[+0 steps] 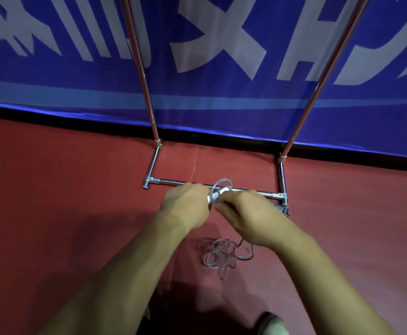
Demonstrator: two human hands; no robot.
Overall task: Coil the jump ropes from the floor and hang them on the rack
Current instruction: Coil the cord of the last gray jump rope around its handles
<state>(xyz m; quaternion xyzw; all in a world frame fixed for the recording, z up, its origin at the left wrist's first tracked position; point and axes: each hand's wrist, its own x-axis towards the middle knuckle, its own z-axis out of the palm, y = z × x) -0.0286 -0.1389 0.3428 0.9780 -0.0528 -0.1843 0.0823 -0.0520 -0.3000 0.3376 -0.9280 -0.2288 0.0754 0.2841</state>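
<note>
Nearest on my feed: a pale shoe toe (pixel 270 321) at the bottom edge, on the dark red matte floor (pixel 64 189). Two bare forearms reach up the frame from the lower corners.

Between the forearms, part of the thin grey jump rope (pixel 221 258) lies on the floor in a loose tangle of loops, not coiled. One strand climbs from it toward the right wrist.

Above that, the hands meet, nearly touching.
- Left hand (pixel 185 206): fingers curled tight, pinching the near end of a short white handle (pixel 215 195).
- Right hand (pixel 243 215): fingers curled under and closed on the cord and the handle's other end; I cannot see the fingertips themselves.
- A small round loop of the same grey cord stands up just beyond the knuckles, over the handle.

Directly behind the hands runs the front floor bar of the chrome tube rack (pixel 180 183), with rubber feet at both corners. The raised loop overlaps this bar in my view; I cannot tell whether they touch. At the right front foot sits a dark ribbed object (pixel 281 210), half hidden by the right hand, too blurred to identify.

Two side bars run back to two uprights, which rise out of frame. Nothing hangs on the part of the rack I can see.

Farthest: a blue banner (pixel 52 93) with large white lettering, its hem meeting the floor behind the rack.
</note>
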